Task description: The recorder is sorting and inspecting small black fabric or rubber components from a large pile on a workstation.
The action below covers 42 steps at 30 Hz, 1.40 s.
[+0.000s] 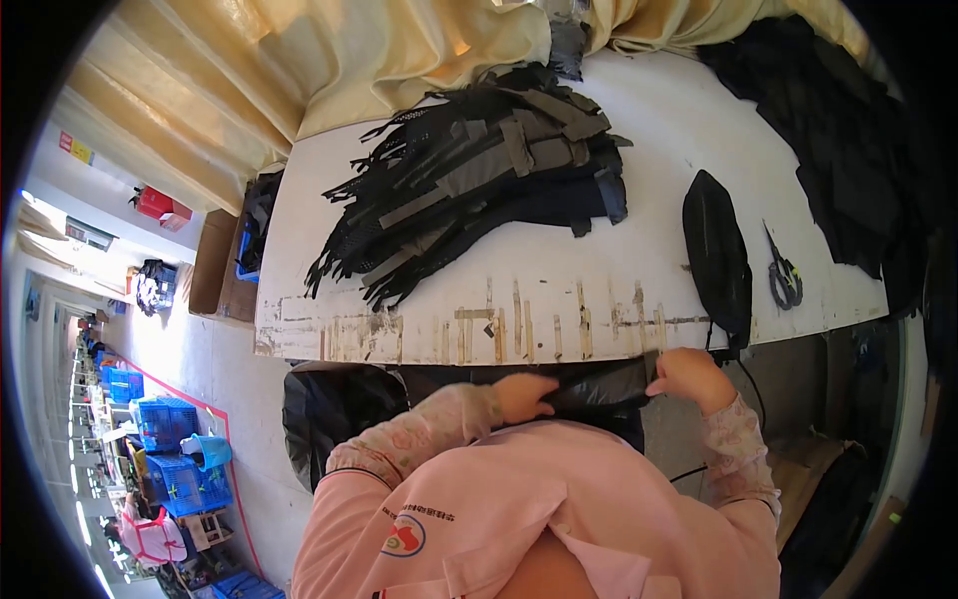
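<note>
A dark, slightly shiny piece of fabric (609, 385) stretches in front of my chest, just below the table's near edge. My right hand (696, 378) pinches its upper right end between thumb and fingers. At the fabric's other side is my left hand (525, 397), fingers stretched out and thumb apart, against the dark material; its fingertips are slightly blurred. Black plastic sheeting (344, 399) hangs below the table edge by my left forearm. On the white table (639, 260) lies a spread pile of black and grey fabric strips and mesh pieces (489, 170).
Right of the pile are a long black padded pouch (715, 255) and dark-handled scissors (783, 280). Dark cloth (843, 150) covers the table's far right. Beige curtains (369, 60) hang behind. A cardboard box (213, 265) and blue crates (165, 424) stand on the floor at left.
</note>
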Tool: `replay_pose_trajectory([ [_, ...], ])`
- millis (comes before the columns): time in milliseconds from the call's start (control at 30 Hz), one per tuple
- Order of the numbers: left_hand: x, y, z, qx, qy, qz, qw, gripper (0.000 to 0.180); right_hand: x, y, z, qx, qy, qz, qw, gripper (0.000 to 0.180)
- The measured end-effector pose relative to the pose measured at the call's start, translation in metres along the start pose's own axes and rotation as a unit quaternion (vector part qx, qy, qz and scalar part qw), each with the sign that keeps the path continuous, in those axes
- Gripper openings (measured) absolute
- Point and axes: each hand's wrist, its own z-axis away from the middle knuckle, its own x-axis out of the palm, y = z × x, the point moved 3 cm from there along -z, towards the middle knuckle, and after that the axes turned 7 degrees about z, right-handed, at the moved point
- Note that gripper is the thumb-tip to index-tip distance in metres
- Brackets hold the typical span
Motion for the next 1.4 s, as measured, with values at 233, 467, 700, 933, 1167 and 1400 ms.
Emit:
replay_pose_trajectory([
  [233,0.021,-0.021,-0.014,-0.110,-0.110,-0.014,0.988,0.045,-0.072,0.026,-0.124,0.044,0.436,-0.184,0.880,0.033],
  [467,-0.050,0.046,0.001,-0.040,-0.031,-0.004,0.999,0.042,-0.070,0.034,-0.186,0.141,0.424,-0.307,0.840,0.048],
  [700,-0.126,0.065,-0.032,0.147,0.361,-0.087,0.917,0.052,-0.029,-0.070,-0.083,-0.015,0.233,-0.675,0.699,0.040],
  [933,-0.102,0.042,-0.057,0.025,0.235,0.476,0.847,0.015,-0.065,-0.110,-0.035,-0.101,0.537,-0.117,0.829,0.045],
  [1167,-0.103,0.037,-0.042,-0.025,0.289,0.337,0.896,0.017,-0.044,-0.102,-0.053,-0.111,0.480,-0.134,0.860,0.023],
  [1400,-0.096,0.061,-0.026,0.005,0.291,0.246,0.925,0.016,-0.057,-0.097,-0.060,-0.147,0.433,-0.035,0.889,0.007],
])
